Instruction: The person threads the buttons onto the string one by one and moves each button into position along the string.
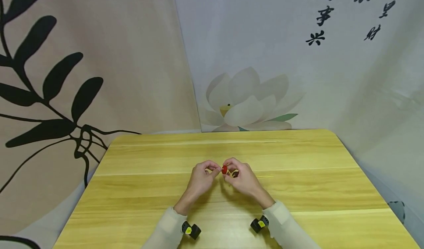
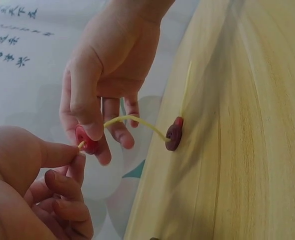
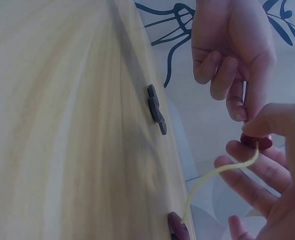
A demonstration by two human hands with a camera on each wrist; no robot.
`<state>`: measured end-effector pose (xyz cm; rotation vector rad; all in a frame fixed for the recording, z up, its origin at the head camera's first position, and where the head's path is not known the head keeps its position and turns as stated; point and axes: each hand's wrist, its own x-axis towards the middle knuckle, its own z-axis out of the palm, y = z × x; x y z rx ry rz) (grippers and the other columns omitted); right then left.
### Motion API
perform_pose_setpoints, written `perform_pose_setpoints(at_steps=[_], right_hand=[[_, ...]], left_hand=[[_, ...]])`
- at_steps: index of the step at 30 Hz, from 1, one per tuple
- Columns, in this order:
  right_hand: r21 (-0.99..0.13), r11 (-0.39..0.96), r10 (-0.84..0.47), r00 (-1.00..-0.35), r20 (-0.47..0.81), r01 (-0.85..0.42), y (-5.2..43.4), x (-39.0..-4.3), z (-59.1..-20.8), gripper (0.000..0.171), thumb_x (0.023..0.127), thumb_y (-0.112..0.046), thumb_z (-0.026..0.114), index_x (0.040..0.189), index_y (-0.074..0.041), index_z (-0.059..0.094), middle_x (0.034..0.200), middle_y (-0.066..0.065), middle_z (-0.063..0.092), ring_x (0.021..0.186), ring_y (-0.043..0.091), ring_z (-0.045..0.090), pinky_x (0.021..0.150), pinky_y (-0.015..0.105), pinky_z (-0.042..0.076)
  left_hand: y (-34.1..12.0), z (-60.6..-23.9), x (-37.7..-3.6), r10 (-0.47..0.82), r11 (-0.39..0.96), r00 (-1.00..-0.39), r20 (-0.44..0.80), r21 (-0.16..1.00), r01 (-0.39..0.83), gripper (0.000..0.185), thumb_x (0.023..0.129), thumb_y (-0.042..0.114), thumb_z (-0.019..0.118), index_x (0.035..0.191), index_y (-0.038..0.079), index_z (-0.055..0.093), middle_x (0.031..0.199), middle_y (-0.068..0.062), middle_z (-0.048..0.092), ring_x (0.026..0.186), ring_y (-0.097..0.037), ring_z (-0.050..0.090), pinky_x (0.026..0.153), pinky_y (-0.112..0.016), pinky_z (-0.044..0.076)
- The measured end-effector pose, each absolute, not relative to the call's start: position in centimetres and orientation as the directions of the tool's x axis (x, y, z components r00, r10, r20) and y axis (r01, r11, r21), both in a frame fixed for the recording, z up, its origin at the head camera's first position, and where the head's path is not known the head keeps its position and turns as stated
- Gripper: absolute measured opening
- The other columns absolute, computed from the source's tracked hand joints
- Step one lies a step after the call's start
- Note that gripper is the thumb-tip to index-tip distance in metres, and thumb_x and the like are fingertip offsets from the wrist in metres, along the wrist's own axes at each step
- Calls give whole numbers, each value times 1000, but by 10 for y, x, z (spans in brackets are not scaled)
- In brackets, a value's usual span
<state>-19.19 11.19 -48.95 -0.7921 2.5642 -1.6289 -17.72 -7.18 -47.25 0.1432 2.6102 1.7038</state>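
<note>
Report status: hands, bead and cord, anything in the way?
Left hand pinches yellow cord tip at red bead. Right hand grips that bead. Darker bead already on cord, at wooden table. Nothing blocking.

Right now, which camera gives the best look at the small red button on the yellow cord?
The left wrist view: the small red button shows large, pinched by the right hand, yellow cord trailing. The head view shows a tiny red dot; the right wrist view, only its edge.
</note>
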Motion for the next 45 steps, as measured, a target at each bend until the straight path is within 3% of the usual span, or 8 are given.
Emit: perform_pose_setpoints(at_steps=[10, 17, 26, 34, 45], right_hand=[[-859, 324, -400, -880, 256, -397, 109, -191, -488, 30, 84, 4, 72, 111, -1, 60, 97, 16, 74, 82, 26, 66, 70, 37, 57], [-852, 344, -397, -884, 248, -394, 111, -192, -489, 28, 85, -1, 73, 111, -7, 62, 94, 7, 72, 84, 20, 64, 72, 34, 56], [-871, 345, -370, -903, 217, -351, 116, -192, -490, 29, 86, -3, 73, 111, -10, 63, 96, 2, 70, 87, 21, 65, 76, 35, 57], [-875, 347, -369, -907, 202, -336, 118, -193, -490, 29, 87, -4, 73, 115, -5, 64, 97, 2, 72, 89, 20, 65, 78, 37, 57], [-891, 324, -378, -907, 187, -319, 121, -192, -490, 26, 88, -4, 72, 113, -8, 65, 97, 2, 71, 92, 21, 65, 79, 37, 56]], left_hand=[[-74, -471, -177, 84, 403, -996, 21, 914, 53, 8, 95, 18, 67, 90, 13, 71, 85, -1, 64, 51, -10, 40, 44, -20, 31], [-79, -469, -178, 81, 412, -996, 36, 909, 66, 8, 95, 18, 67, 92, 12, 71, 87, -1, 65, 53, -9, 42, 46, -21, 34], [-84, -469, -180, 68, 396, -997, 39, 916, 63, 8, 94, 18, 69, 91, 11, 72, 87, -2, 66, 59, -11, 43, 54, -23, 37], [-87, -469, -180, 62, 399, -997, 47, 915, 68, 12, 95, 18, 68, 94, 7, 72, 86, -1, 65, 75, -15, 51, 68, -27, 42], [-91, -470, -180, 60, 398, -998, 17, 916, 39, 12, 96, 20, 66, 96, 9, 71, 87, -2, 65, 74, -16, 53, 66, -28, 45]])
